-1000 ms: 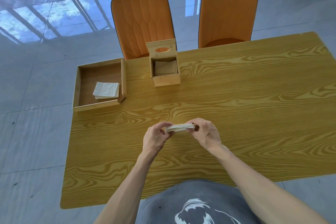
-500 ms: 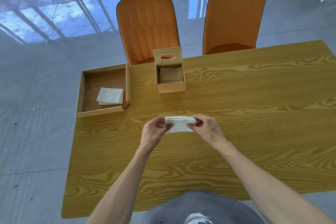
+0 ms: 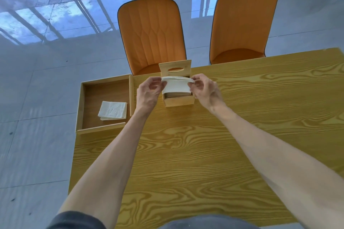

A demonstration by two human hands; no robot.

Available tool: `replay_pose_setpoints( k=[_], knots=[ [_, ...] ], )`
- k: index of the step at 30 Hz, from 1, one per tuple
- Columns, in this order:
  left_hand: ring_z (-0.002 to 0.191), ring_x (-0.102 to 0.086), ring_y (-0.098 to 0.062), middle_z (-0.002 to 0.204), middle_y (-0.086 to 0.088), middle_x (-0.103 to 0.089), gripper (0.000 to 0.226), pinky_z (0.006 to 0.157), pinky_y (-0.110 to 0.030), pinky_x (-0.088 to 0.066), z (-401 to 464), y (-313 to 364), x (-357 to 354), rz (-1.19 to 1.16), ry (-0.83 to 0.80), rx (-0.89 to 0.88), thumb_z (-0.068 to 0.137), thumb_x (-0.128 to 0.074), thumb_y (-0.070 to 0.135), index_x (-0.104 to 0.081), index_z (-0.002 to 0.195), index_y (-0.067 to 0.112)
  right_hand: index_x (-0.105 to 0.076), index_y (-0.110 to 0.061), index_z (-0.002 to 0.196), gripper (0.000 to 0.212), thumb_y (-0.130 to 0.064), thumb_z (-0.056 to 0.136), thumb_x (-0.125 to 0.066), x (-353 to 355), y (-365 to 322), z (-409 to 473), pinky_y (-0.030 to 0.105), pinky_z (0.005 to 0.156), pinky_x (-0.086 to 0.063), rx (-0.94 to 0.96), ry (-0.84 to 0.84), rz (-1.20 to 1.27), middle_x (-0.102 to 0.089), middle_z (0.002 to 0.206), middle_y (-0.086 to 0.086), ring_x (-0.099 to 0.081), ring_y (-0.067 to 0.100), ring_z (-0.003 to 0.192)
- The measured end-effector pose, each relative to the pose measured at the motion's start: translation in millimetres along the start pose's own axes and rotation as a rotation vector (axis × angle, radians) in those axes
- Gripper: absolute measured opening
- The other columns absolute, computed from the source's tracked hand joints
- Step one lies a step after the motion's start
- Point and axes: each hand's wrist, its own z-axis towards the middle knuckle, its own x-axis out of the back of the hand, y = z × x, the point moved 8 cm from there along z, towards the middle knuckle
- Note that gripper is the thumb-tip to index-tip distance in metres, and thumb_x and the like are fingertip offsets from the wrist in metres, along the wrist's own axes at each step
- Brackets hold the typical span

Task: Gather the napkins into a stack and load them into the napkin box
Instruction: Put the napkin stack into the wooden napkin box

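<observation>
A white stack of napkins hangs upright over the open top of the small wooden napkin box, its lower edge at the opening. My left hand pinches the stack's left end and my right hand pinches its right end. The box's raised back panel with an oval slot stands just behind the stack. Inside the box, below the stack, some napkins show dimly. A second small pile of white napkins lies in the wooden tray to the left.
The yellow wood-grain table carries the box near its far edge and the tray at its far left corner. Two orange chairs stand behind the table. A glossy grey tiled floor surrounds it.
Both hands carried the napkin stack away from me, from the table's middle to above the napkin box. The stack turned from flat to upright. The camera leaned forward.
</observation>
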Motion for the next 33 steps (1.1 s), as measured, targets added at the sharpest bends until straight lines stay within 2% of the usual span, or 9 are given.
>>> replay_pose_setpoints(
  k=[4,7,12,16,19,22,26,30,33],
  knots=[
    [0.092,-0.062,-0.001,0.099,0.009,-0.067,0.036,0.077,-0.014,-0.048,15,-7,-1,-0.014,0.001,0.039,0.086,-0.070,0.039,-0.066,0.114,0.017,-0.062,-0.009,0.120,0.032,-0.030,0.096,-0.061,-7,0,18,0.014,0.058,-0.047,-0.021,-0.008,-0.041,-0.075,0.105,0.007,-0.066,0.013,0.071],
    [0.094,-0.062,-0.004,0.100,0.008,-0.067,0.037,0.077,-0.015,-0.048,18,-24,-4,-0.015,-0.018,0.097,0.086,-0.070,0.040,-0.067,0.114,0.017,-0.064,-0.008,0.120,0.033,-0.029,0.095,-0.063,-12,7,23,0.014,0.062,-0.047,-0.044,-0.026,-0.054,-0.074,0.108,0.008,-0.062,0.011,0.067],
    [0.103,-0.064,-0.012,0.106,0.004,-0.070,0.035,0.093,-0.031,-0.050,24,-44,-13,-0.005,-0.015,0.153,0.083,-0.071,0.048,-0.070,0.107,0.023,-0.068,-0.008,0.115,0.030,-0.028,0.094,-0.065,-14,18,29,0.011,0.066,-0.043,-0.065,-0.018,-0.084,-0.074,0.103,0.008,-0.062,0.012,0.076],
    [0.112,-0.056,-0.016,0.113,0.006,-0.060,0.035,0.095,-0.035,-0.046,29,-47,-15,0.110,0.046,0.129,0.085,-0.068,0.050,-0.070,0.107,0.024,-0.069,-0.010,0.113,0.031,-0.034,0.093,-0.064,-16,26,35,0.028,0.074,-0.055,-0.086,-0.018,-0.104,-0.074,0.101,0.007,-0.064,0.015,0.080],
    [0.114,-0.055,-0.019,0.118,0.000,-0.059,0.038,0.094,-0.037,-0.047,32,-51,-19,0.184,0.036,0.134,0.087,-0.064,0.052,-0.070,0.109,0.022,-0.070,-0.011,0.113,0.037,-0.041,0.095,-0.058,-20,29,39,0.033,0.079,-0.054,-0.097,-0.027,-0.188,-0.073,0.106,0.007,-0.066,0.019,0.092],
    [0.113,-0.056,-0.020,0.121,-0.004,-0.061,0.038,0.089,-0.036,-0.046,34,-51,-21,0.243,0.044,0.120,0.089,-0.061,0.052,-0.070,0.108,0.021,-0.071,-0.013,0.111,0.037,-0.043,0.095,-0.057,-24,34,42,0.033,0.075,-0.052,-0.134,-0.028,-0.249,-0.071,0.106,0.009,-0.064,0.023,0.096],
    [0.107,-0.059,-0.017,0.115,-0.001,-0.065,0.029,0.082,-0.032,-0.046,37,-44,-25,0.244,0.132,0.083,0.090,-0.065,0.043,-0.064,0.108,0.021,-0.062,-0.018,0.114,0.033,-0.037,0.089,-0.070,-24,41,45,0.026,0.063,-0.041,-0.248,0.068,-0.243,-0.067,0.099,-0.001,-0.062,0.016,0.086],
    [0.100,-0.062,-0.017,0.113,-0.001,-0.066,0.032,0.080,-0.033,-0.053,38,-53,-26,0.149,0.174,0.245,0.090,-0.067,0.036,-0.056,0.115,0.019,-0.052,-0.017,0.120,0.041,-0.031,0.087,-0.073,-27,47,45,0.028,0.064,-0.042,-0.319,0.102,-0.249,-0.066,0.103,0.002,-0.064,0.020,0.090],
    [0.094,-0.061,-0.014,0.111,0.000,-0.065,0.035,0.073,-0.030,-0.052,38,-54,-27,0.128,0.145,0.260,0.092,-0.065,0.037,-0.055,0.119,0.017,-0.051,-0.017,0.122,0.043,-0.033,0.088,-0.071,-28,48,45,0.027,0.061,-0.040,-0.331,0.105,-0.243,-0.065,0.105,0.002,-0.060,0.018,0.086]
  ],
)
